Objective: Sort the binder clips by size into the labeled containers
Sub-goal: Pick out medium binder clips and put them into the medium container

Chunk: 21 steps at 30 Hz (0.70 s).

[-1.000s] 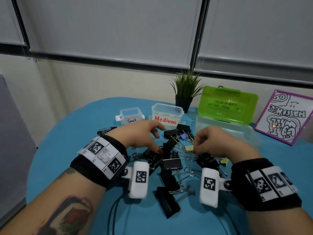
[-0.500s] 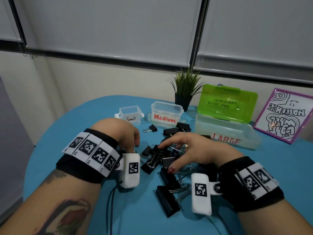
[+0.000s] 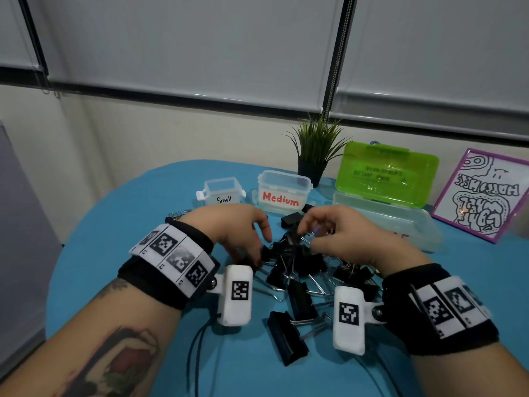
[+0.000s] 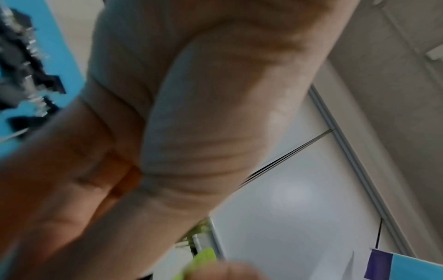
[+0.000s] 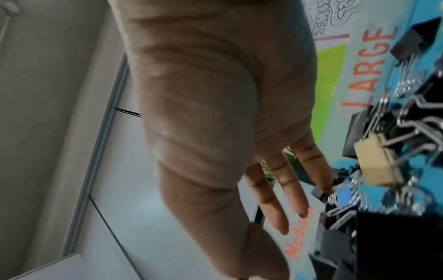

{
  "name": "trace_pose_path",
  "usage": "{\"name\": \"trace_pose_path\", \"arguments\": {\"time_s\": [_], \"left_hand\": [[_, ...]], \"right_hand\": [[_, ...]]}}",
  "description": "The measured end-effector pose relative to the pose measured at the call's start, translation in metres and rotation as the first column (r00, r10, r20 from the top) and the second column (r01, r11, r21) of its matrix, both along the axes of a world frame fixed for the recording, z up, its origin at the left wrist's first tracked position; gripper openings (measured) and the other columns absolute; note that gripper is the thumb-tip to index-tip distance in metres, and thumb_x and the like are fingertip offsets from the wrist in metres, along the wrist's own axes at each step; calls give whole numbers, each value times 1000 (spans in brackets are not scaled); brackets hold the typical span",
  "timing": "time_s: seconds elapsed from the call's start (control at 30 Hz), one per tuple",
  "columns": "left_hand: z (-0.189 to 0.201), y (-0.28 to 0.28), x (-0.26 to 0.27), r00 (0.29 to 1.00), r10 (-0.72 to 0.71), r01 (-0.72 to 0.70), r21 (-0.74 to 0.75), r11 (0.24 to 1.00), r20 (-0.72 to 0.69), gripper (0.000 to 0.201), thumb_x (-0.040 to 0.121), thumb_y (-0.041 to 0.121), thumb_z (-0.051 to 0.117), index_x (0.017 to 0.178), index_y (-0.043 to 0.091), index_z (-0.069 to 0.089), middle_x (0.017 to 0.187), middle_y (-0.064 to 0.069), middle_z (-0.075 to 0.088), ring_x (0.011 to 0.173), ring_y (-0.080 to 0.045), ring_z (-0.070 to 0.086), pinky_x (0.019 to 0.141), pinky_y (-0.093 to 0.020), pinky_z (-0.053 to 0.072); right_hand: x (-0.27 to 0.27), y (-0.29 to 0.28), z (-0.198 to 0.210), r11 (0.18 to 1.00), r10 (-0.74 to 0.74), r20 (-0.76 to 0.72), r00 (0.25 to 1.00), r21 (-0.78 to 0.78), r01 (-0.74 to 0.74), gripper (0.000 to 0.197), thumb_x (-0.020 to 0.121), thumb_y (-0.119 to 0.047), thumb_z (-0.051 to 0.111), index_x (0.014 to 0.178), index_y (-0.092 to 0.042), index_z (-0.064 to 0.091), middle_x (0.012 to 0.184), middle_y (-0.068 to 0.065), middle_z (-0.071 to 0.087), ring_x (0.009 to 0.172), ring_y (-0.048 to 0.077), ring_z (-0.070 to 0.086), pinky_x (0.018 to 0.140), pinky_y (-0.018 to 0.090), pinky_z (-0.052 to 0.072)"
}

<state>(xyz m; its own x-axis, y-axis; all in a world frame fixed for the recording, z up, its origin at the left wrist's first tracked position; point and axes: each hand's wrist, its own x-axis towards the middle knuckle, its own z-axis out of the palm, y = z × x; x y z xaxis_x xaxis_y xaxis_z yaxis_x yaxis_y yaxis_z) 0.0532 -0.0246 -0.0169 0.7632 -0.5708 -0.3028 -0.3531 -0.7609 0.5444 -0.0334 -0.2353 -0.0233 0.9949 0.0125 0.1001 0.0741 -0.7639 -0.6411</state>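
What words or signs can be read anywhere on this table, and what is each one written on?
"Small": black handwriting on the smallest clear container.
"Medium": red letters on the middle clear container.
"LARGE": red letters on the clear box, read in full only in the right wrist view.
Green lid: moulded lettering, too faint to read.
Framed drawing: mirrored doodle lettering, not legible.
Wristbands: square coded markers, no words.

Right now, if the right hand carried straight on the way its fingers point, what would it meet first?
Probably the pile of binder clips: the right hand reaches forward and left over it, fingertips already at its far clips. The Medium container lies beyond; depth is unclear.
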Motion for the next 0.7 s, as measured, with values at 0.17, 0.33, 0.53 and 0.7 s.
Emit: {"name": "trace_pose_path", "arguments": {"time_s": [0.17,0.33,0.53,0.7], "left_hand": [[-2,-3,-2,1000,3,-3,-82,997,7,42,68,9,86,99,31,66,96,3,71,82,-20,72,81,-38,61],[1,1,-3,992,-69,58,106,993,105,56,66,39,89,116,40,64,109,13,64,96,-11,62,88,-30,52],[-9,-9,-3,987,-65,58,53,997,146,41,67,41,88,103,35,69,99,13,61,78,-6,56,66,-24,45],[-9,-9,-1,988,21,-13,-52,999,155,29,77,40,82,95,22,68,90,5,68,79,-14,68,73,-31,62]], "right_hand": [[0,15,-6,952,283,-136,949,-79,-295,48,78,-35,83,122,-45,66,138,-18,53,128,-3,48,102,9,31],[-1,14,-7,975,212,-144,967,-38,-219,30,76,-34,85,104,-35,75,117,-11,66,111,3,61,91,6,44],[4,6,-7,994,31,-68,997,-106,-38,8,81,-17,80,83,-18,73,78,-5,71,69,5,65,64,14,52],[10,-4,-11,992,-57,-46,997,-117,51,16,84,-10,74,85,-26,70,74,-8,65,65,8,57,73,33,55]]}}
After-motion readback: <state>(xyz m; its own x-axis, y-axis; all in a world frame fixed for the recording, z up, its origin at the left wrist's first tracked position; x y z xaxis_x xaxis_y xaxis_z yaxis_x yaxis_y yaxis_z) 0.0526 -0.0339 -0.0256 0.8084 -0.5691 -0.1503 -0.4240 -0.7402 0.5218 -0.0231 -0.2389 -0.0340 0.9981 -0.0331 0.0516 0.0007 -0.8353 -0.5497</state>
